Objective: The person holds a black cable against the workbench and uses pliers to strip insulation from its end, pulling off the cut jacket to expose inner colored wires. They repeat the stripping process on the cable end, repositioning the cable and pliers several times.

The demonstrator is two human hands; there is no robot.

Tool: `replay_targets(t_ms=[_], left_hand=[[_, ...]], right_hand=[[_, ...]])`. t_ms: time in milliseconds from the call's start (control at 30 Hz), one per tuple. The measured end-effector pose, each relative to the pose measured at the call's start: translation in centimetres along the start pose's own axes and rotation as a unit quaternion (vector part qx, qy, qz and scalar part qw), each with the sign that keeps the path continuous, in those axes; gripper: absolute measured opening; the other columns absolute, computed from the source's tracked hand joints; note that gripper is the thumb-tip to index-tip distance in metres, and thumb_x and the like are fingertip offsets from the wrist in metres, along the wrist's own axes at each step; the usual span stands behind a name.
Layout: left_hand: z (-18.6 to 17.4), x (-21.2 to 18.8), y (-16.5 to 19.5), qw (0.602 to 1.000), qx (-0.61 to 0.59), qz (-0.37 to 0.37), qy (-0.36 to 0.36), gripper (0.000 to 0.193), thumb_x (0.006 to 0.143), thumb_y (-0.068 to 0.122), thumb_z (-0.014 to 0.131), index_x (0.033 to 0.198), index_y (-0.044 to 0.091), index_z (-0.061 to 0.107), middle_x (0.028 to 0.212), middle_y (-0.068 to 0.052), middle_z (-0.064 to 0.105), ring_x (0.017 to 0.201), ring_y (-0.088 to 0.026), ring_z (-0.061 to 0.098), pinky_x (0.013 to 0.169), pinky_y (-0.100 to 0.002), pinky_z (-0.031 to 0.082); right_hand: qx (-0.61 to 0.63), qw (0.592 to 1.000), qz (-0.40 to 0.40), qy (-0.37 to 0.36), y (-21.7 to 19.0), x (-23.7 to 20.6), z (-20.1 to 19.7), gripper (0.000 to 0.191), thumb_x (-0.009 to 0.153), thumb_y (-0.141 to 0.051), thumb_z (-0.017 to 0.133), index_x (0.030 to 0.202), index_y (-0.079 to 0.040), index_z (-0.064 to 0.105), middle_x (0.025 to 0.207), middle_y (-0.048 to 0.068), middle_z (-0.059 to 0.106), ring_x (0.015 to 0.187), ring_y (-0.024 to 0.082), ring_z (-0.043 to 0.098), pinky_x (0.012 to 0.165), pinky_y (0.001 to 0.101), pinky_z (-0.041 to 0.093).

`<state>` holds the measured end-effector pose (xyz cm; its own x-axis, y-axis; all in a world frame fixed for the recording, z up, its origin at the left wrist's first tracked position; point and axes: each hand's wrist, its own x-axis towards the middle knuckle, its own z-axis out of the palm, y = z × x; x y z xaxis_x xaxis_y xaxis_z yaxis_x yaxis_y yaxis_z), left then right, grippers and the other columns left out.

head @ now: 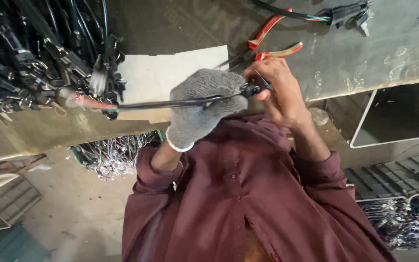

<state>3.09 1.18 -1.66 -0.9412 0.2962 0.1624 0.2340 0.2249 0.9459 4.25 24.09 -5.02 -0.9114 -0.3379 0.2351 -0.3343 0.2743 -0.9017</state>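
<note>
— We start with the grey workbench [389,43] that runs across the top of our view, scuffed and dull, with a concrete floor below it. What do we have on it?

— At ten o'clock we see a heap of black cable harnesses [25,53]. Just right of it lies a white sheet [170,73]. At twelve o'clock, red-handled pliers [272,41] rest on the bench, and at one o'clock there is a loose lead [345,12] with a dark plug on its end.

— And the hands?

— Our left hand [202,104], in a grey knitted glove, sits at the centre, clenched around a black cable [161,104]. The cable runs out from the fist toward nine o'clock, level, and ends near the heap in a stub with some red on it.

— The right one?

— Our right hand [280,90] is bare and touches the glove from the three o'clock side. Its fingers pinch the black connector [250,89] at the near end of that same cable, right between the two hands. We cannot tell exactly how the fingertips sit on it.

— Anything lower down?

— Our maroon shirt [248,194] fills six o'clock. A basket of thin wires [112,153] shows at eight o'clock under the bench edge, a white-rimmed bin [394,114] at three o'clock, and more tangled wires [403,221] at four o'clock.
</note>
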Motion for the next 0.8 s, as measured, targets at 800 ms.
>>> replay_targets(t_ms=[800], left_hand=[[2.6,1.1,1.3,0.985,0.163,0.029,0.041,0.033,0.098,0.024,0.075,0.123,0.006,0.064,0.126,-0.011,0.067,0.112,-0.036,0.066,0.097,-0.046,0.053]], right_hand=[[0.298,0.91,0.288,0.003,1.6,-2.5,1.3,0.038,0.105,-0.028,0.057,0.119,0.007,0.061,0.096,0.006,0.052,0.088,0.014,0.045,0.079,0.0298,0.037]])
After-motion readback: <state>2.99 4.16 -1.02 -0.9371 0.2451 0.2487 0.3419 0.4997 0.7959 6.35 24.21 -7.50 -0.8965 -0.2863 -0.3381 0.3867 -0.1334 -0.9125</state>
